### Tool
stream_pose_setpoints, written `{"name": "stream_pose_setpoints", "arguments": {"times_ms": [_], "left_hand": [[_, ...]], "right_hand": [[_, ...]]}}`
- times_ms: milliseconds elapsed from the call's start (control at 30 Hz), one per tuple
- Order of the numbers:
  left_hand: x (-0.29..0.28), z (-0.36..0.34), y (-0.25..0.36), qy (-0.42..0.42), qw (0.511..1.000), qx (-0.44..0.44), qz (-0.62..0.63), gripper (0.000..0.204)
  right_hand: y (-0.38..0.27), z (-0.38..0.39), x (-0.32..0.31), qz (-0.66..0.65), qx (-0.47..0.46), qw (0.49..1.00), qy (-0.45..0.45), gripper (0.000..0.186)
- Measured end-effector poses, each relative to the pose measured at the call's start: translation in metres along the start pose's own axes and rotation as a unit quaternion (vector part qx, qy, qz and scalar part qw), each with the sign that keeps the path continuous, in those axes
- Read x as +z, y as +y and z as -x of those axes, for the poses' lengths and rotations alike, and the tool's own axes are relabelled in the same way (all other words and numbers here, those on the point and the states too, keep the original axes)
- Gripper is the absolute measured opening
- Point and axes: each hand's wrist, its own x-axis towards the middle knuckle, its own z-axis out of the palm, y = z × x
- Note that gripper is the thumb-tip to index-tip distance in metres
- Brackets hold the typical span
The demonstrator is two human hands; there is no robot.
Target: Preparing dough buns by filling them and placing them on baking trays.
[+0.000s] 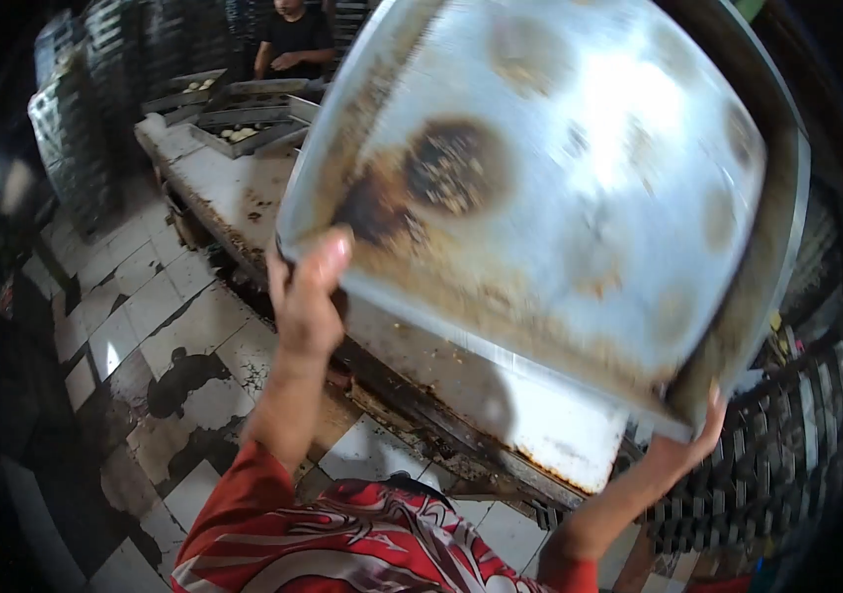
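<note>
A large metal baking tray point(540, 257) with raised sides fills the upper right, tilted up so its inside faces me. Burnt, dark residue and round stains mark its bottom, heaviest at the left. My left hand point(310, 296) grips the near left corner, thumb over the rim and other fingers mostly behind the wall. At the near right corner, my right hand point(686, 450) is closed round the outside, its fingers partly hidden by the tray. The tray is held above a long white-topped table point(560, 435) with rusty edges.
Smaller trays with pale dough pieces point(241, 133) stand on the table's far end. A person in a dark top point(293, 44) is behind them. Stacked dark racks or trays point(758, 465) rise at the right. Cracked white floor tiles point(189, 326) show dark patches at left.
</note>
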Motion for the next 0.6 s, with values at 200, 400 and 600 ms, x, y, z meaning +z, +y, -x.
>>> {"name": "stream_pose_setpoints", "arguments": {"times_ms": [200, 400, 600], "left_hand": [[-0.006, -0.119, -0.051, 0.072, 0.954, -0.221, 0.191, 0.047], [-0.006, -0.158, -0.163, 0.062, 0.953, -0.265, 0.132, 0.046], [-0.017, -0.166, -0.249, -0.027, 0.915, -0.35, -0.2, 0.045]], "right_hand": [[0.103, -0.156, 0.199, -0.111, 0.111, 0.962, -0.224, 0.034], [0.24, -0.216, 0.299, 0.037, 0.097, 0.973, -0.208, 0.038], [0.326, -0.219, 0.319, 0.137, 0.119, 0.979, -0.096, 0.048]]}}
